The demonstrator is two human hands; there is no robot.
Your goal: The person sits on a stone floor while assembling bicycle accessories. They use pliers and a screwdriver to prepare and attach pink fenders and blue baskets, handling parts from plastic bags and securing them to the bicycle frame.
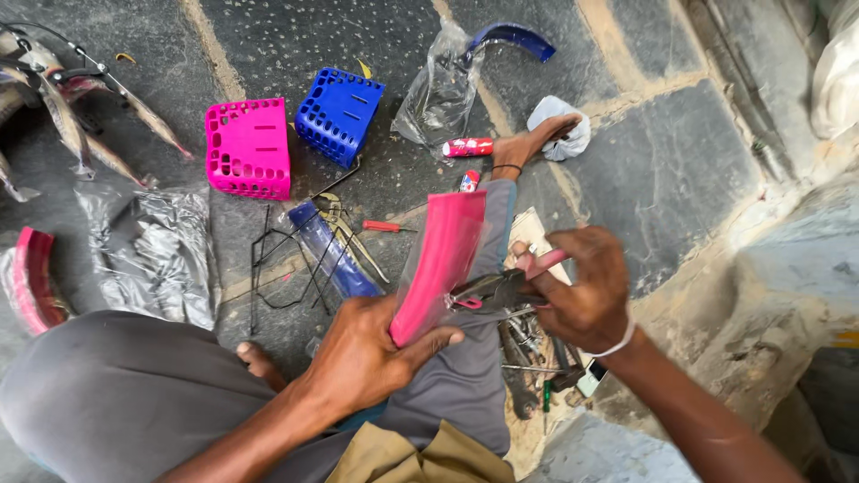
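The left hand (362, 353) wraps its fingers around the pink mudguard (438, 264), held upright over the lap. The right hand's (582, 291) fingers squeeze pliers (488, 291) biting the mudguard's edge. Beyond the fingers, the stone floor (662, 170) is crowded: a pink basket (249, 148), a blue basket (338, 114), wire stays (282, 259). Loose tools (528, 358) lie below the right fingers.

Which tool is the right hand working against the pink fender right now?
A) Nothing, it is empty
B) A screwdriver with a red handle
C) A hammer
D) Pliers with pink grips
D: the right hand grips pliers with pink grips, their jaws against the edge of the pink fender that the left hand holds upright; the red-handled screwdriver lies untouched on the ground.
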